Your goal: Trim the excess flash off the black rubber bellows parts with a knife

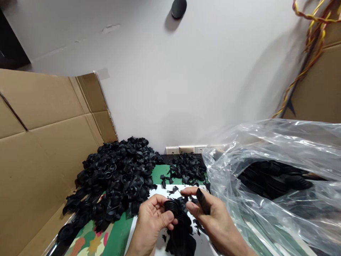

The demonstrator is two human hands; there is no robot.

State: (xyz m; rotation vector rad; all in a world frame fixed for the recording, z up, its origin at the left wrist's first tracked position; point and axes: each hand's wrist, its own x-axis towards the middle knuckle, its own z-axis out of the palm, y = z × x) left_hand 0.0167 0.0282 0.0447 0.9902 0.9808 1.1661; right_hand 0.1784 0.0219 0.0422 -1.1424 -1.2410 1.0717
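Observation:
My left hand [153, 218] is closed on a black ribbed rubber bellows [171, 207], pinched between thumb and fingers above the white board. My right hand [213, 217] is beside it, to the right, with thumb and fingers apart; I see nothing gripped in it. A black covering [203, 202] sits on one of its fingers. A thin black scrap [173, 190] lies near that hand's fingertips. Below the hands, a dark heap of black rubber pieces [181, 238] covers part of the white board [160, 243].
On the left rises a large pile of black ribbed rubber parts [119, 174] against cardboard [48, 142]. Smaller black scraps [189, 165] lie at the back by the wall sockets [172, 150]. A clear plastic bag [226, 185] with black bellows [274, 177] stands on the right.

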